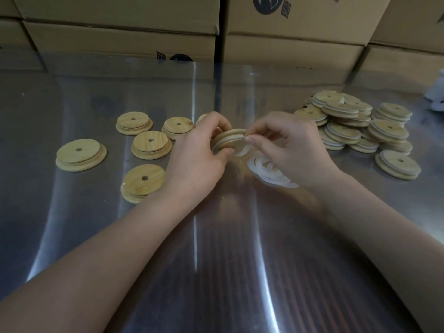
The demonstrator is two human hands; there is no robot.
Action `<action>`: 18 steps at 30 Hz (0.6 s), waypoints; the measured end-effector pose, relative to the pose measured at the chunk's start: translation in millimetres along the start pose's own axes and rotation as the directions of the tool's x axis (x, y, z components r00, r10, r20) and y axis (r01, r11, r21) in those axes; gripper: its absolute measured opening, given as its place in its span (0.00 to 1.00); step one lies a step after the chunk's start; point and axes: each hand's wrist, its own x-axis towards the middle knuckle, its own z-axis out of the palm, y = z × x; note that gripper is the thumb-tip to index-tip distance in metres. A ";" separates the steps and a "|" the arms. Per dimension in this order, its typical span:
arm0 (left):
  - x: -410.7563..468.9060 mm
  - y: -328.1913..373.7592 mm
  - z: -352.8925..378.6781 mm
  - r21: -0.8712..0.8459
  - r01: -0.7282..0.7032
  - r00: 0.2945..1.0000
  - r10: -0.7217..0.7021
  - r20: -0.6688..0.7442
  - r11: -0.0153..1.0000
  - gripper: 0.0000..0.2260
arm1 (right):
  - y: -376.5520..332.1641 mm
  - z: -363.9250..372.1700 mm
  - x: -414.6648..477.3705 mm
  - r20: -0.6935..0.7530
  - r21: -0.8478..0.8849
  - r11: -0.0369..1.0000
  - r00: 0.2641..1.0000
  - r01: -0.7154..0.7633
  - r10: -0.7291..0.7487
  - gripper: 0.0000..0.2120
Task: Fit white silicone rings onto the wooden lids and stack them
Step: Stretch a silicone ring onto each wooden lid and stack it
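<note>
My left hand (200, 155) grips a round wooden lid (229, 138) held on edge above the table's middle. A white silicone ring (234, 142) runs round the lid's groove, and part of it hangs loose below. My right hand (286, 145) pinches the lid's right edge and the ring between thumb and fingers. A small heap of loose white rings (269, 170) lies on the table under my right hand. Several bare wooden lids (151, 144) lie scattered to the left. A pile of lids with white rings fitted (353, 123) is at the right.
The work surface is a shiny steel table (216, 248) with glare streaks. Stacked cardboard boxes (295, 49) form a wall along the back. A white object (438, 94) is partly visible at the far right edge.
</note>
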 end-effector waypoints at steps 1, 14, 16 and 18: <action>-0.6 0.7 0.9 -0.007 -0.003 1.000 0.003 0.004 1.000 0.15 | -0.9 0.6 0.1 -0.009 -0.001 1.000 1.000 0.022 -0.022 0.03; -2.7 11.0 1.9 -0.246 0.081 0.995 -0.093 -0.040 0.966 0.05 | -4.7 4.5 -1.5 -0.046 0.009 1.000 0.999 0.000 0.000 0.02; -2.5 11.0 0.8 -0.239 0.062 0.997 -0.071 -0.032 0.969 0.05 | -5.1 4.8 -1.7 -0.048 0.012 1.000 0.999 -0.003 0.004 0.01; -1.6 10.8 -0.7 -0.189 0.020 0.999 -0.024 -0.021 0.982 0.04 | -4.7 4.1 -1.5 -0.050 0.020 1.000 0.999 -0.004 0.005 0.01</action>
